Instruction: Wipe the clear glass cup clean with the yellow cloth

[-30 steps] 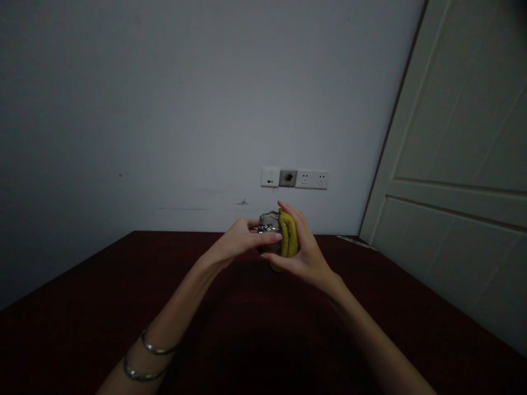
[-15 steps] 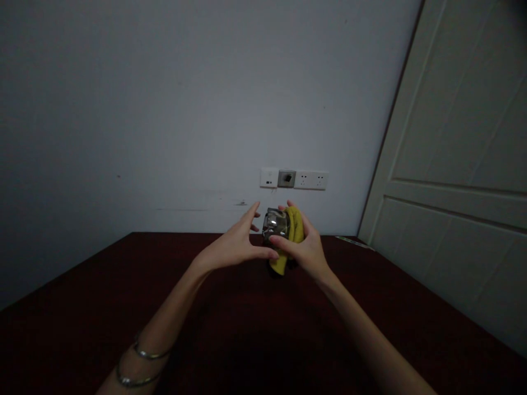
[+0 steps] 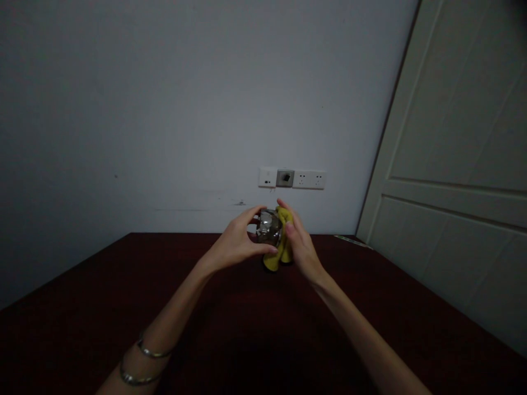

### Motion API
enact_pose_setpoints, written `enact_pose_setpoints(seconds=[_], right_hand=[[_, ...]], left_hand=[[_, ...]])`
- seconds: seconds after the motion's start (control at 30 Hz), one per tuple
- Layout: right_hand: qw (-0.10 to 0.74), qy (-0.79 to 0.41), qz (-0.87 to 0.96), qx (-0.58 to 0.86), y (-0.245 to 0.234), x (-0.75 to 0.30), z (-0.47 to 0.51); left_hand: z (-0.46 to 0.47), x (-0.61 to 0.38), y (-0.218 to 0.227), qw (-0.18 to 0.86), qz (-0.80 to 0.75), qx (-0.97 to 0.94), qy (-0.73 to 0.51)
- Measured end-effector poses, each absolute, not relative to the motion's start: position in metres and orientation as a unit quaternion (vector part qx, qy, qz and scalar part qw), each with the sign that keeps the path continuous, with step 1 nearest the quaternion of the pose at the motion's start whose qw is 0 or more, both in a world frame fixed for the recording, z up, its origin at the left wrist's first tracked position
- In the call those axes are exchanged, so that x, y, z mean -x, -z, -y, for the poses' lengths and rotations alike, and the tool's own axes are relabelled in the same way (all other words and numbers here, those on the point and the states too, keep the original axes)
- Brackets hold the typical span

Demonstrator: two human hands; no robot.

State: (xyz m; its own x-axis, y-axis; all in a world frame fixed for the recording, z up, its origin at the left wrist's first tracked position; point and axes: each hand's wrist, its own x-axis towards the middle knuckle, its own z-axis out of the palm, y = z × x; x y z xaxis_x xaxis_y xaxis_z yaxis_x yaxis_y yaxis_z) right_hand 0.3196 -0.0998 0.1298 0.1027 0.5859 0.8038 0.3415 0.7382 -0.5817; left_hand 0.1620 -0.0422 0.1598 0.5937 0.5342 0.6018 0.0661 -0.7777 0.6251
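Observation:
A dark, see-through glass cup is held on its side above the table. My left hand grips it round the near-left part, thumb below and fingers over the top. Against the cup's right end lies a yellow cloth, its lower folds hanging beneath the glass. My right hand is closed on this cloth, thumb on the near side and fingers behind, pressing it to the cup. Part of the cloth is hidden behind the right thumb and palm.
The dark red table spreads under both arms and meets a pale wall. Wall sockets sit just above the table's far edge. A white panelled door stands on the right. A thin flat strip lies at the back right.
My left hand has closed on the cup, which has shifted slightly left. My right thumb has moved off the glass onto the yellow cloth, now at the cup's right end.

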Motion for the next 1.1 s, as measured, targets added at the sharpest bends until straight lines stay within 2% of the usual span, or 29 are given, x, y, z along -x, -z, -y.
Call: enact_pose_setpoints(seconds=[0.1,0.17,0.33,0.43,0.7,0.8,0.97,1.1], right_hand=[[0.650,0.018,0.679,0.342,-0.133,-0.318,0.104],[0.657,0.046,0.674,0.335,-0.136,-0.317,0.106],[0.724,-0.053,0.595,0.344,-0.141,-0.321,0.098],[0.738,-0.104,0.570,0.347,-0.141,-0.323,0.094],[0.685,0.070,0.659,0.302,-0.135,-0.312,0.108],[0.715,0.025,0.629,0.304,-0.135,-0.313,0.104],[0.745,-0.143,0.554,0.343,-0.137,-0.317,0.095],[0.756,-0.143,0.543,0.335,-0.134,-0.316,0.094]], left_hand=[[0.042,-0.167,-0.155,0.246,-0.150,-0.853,-0.435],[0.044,-0.169,-0.153,0.235,-0.127,-0.857,-0.441],[0.049,-0.172,-0.153,0.222,-0.093,-0.869,-0.433],[0.050,-0.172,-0.154,0.220,-0.087,-0.870,-0.432],[0.050,-0.170,-0.156,0.249,-0.139,-0.832,-0.476],[0.050,-0.170,-0.155,0.286,-0.140,-0.826,-0.465],[0.048,-0.170,-0.152,0.408,-0.091,-0.795,-0.439],[0.050,-0.168,-0.156,0.395,-0.096,-0.792,-0.454]])
